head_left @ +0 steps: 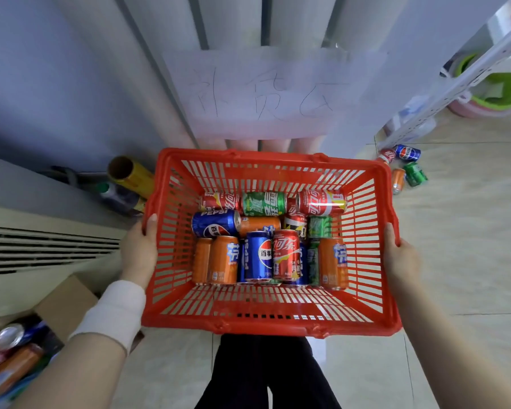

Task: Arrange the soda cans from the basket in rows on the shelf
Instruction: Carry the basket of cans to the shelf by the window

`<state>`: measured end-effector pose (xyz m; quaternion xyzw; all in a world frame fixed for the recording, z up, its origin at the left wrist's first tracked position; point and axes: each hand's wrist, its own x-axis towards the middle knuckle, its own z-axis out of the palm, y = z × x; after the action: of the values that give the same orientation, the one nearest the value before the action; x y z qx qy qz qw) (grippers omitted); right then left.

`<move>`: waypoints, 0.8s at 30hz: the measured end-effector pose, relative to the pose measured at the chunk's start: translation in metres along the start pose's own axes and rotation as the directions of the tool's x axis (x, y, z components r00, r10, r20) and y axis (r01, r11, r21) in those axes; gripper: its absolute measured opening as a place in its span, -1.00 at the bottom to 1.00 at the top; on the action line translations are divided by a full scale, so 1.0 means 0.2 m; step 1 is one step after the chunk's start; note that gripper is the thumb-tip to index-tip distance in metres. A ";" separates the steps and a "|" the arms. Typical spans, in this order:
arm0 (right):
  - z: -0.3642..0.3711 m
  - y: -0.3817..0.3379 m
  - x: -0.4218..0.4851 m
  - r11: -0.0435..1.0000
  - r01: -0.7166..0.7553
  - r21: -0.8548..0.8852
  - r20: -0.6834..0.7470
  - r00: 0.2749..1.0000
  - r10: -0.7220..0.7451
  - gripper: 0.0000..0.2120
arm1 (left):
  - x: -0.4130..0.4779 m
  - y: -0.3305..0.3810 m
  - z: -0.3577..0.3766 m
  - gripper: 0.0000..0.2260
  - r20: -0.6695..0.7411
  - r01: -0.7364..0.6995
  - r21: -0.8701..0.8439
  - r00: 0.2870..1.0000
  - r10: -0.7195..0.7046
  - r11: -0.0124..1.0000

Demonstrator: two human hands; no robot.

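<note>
A red basket (266, 324) sits in the middle of the view, held level over a tiled floor (469, 246), above the person's dark trousers (266, 376). The left hand (139, 249) grips the rim at the basket's 9 o'clock, thumb hooked over the edge and the fingers hidden beneath it. A white wrap (112, 312) covers that wrist. The right hand (400, 255) grips the rim at 3 o'clock in the same way, thumb on top. The cans (258, 256) lie on their sides on the basket's bottom, packed close and touching: red and green ones across the 12 o'clock side, a blue one, an orange one and others in the middle, and orange, blue, red and green ones lying lengthwise toward 6 o'clock. The shelf (455, 84) shows only as a white perforated upright at 2 o'clock, with green and pink basins (502, 93) behind it. Four loose cans (404, 166) lie on the floor at its foot, just off the basket's 2 o'clock corner. A paper sheet (272, 93) with handwriting hangs at 12 o'clock on pale panels. A gold roll (130, 172) lies at 10 o'clock, near the basket's corner. A cardboard box (68, 302) with more cans sits at 8 o'clock.
</note>
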<state>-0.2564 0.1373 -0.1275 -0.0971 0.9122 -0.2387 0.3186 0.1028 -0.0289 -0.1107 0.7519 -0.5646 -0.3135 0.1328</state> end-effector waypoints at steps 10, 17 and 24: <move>-0.43 0.39 -0.44 0.979 -0.196 0.062 -0.083 0.976 0.201 -0.36 | -0.43 0.18 -0.18 -0.65 0.190 -0.042 0.043 0.981 0.033 0.998; -0.73 0.75 -0.57 0.945 -0.280 0.168 -0.135 0.943 0.303 -0.40 | -0.65 0.40 0.02 -0.63 0.306 -0.172 0.082 0.942 0.140 0.982; -1.11 1.06 -0.51 0.907 -0.351 0.232 -0.208 0.893 0.399 -0.40 | -0.98 0.78 0.36 -0.62 0.361 -0.342 0.163 0.894 0.267 0.925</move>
<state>-0.3209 0.4388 -0.0267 0.1429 0.9198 -0.2681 0.2484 -0.0943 0.1131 -0.0161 0.5998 -0.7216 -0.3457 -0.0014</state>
